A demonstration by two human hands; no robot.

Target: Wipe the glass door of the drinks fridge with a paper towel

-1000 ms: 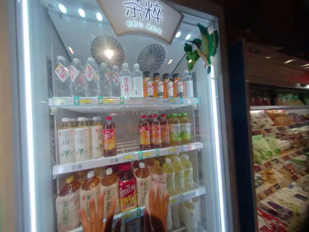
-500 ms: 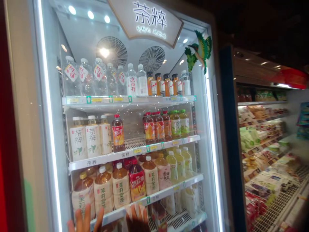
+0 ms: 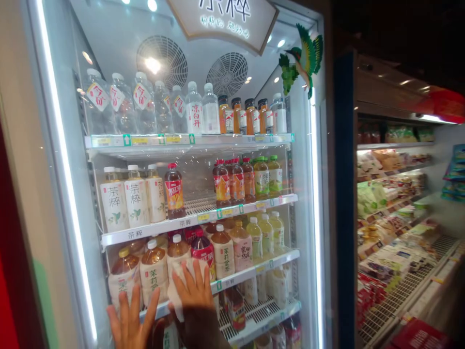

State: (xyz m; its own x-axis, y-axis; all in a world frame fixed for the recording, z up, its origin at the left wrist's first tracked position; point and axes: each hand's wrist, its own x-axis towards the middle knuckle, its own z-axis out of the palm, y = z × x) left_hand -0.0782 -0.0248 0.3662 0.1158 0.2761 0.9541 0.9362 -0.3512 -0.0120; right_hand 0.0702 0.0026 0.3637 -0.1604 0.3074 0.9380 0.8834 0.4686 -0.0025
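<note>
A glass-fronted drinks cooler (image 3: 316, 203) stands before me. Low on its door, my right hand (image 3: 194, 286) lies flat over a white cloth (image 3: 176, 295), pinning it to the glass with spread fingers. The cloth's folds show left of and above the fingers; whether it is fabric or paper is unclear. My left hand (image 3: 132, 317), fingers spread and holding nothing, is up at the glass to the left. Behind the hands, through the door, are large jasmine tea bottles (image 3: 154, 271) and a red-labelled tea bottle (image 3: 203, 252), partly covered by my right hand and the cloth.
Several shelves inside the cooler bear bottles, with clear water bottles (image 3: 145, 102) on top. A lit sign (image 3: 225, 24) and a bird decoration (image 3: 305, 58) sit at the door's upper part. To the right is an open chilled display (image 3: 399, 291) with packaged food.
My right hand has risen and shifted left across the glass with the white cloth. My left hand also shows higher in view. The camera view has tilted slightly downward.
</note>
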